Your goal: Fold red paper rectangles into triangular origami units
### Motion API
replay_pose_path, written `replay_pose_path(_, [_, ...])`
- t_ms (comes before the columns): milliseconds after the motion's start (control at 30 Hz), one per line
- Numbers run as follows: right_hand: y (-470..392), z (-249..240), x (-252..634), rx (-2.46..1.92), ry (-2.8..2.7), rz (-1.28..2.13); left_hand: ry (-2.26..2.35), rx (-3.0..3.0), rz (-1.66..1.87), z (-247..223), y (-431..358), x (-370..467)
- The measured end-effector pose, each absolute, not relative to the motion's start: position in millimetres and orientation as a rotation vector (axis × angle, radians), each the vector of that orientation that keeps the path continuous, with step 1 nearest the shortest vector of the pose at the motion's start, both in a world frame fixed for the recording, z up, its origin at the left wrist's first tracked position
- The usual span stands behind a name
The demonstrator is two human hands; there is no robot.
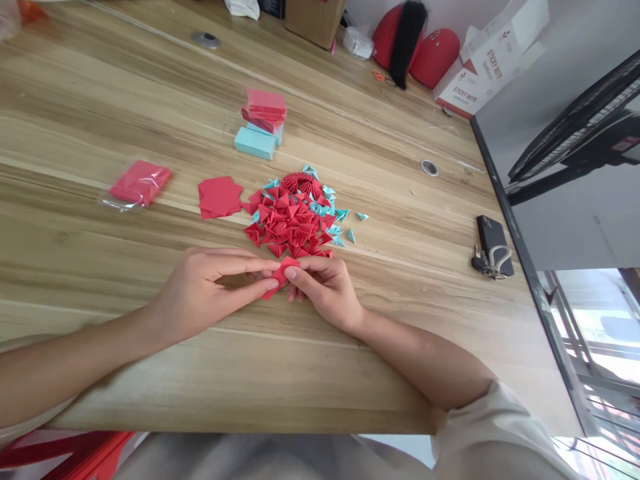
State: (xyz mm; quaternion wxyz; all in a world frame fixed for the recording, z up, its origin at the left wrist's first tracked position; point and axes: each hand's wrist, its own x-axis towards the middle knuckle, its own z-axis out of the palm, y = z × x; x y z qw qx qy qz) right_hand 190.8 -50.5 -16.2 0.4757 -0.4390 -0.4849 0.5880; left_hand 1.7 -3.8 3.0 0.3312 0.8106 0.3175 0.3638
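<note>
Hands: two, left hand [193, 288] and right hand [329, 291], each grip pinching one red paper [281, 277] at near middle.
Folded pieces: one red-and-blue heap [293, 225] just beyond (too many to count), two blue strays [351, 237] right.
Left: one wrapped packet [141, 182], one sheet pile [220, 198].
Worktop [240, 390]: wood-grained.
Room: one black fan [563, 130], right.

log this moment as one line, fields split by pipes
left hand: pinches red paper | right hand: pinches same paper | just beyond: red and blue folded pieces | left of pieces: red sheets
</note>
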Motion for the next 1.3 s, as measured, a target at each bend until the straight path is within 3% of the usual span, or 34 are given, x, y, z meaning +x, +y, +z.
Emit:
replay_pose_path(867, [-50.6, -17.0, 190.3, -1.12, -1.164, 1.436, 0.731, 2.113, 0.961, 5.2, -2.2, 3.9])
replay_pose_path(1300, [-47.1, -16.0, 191.5, -1.071, -1.037, 1.5, 0.916, 1.929, 0.834, 7.5, -6.1, 3.4])
